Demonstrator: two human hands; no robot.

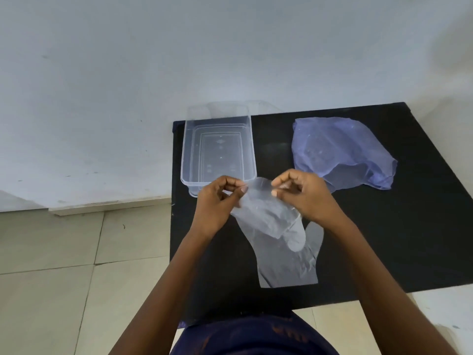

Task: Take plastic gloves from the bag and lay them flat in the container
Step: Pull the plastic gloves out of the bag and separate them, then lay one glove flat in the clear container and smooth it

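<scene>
One clear container [218,147], one blue bag [340,152]. Two plastic gloves [266,213] visible. One black table [384,239].

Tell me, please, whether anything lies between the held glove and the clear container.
Nothing visible does. Both hands, left hand and right hand, pinch the glove just before the container's near wall, and its inside looks bare.
</scene>
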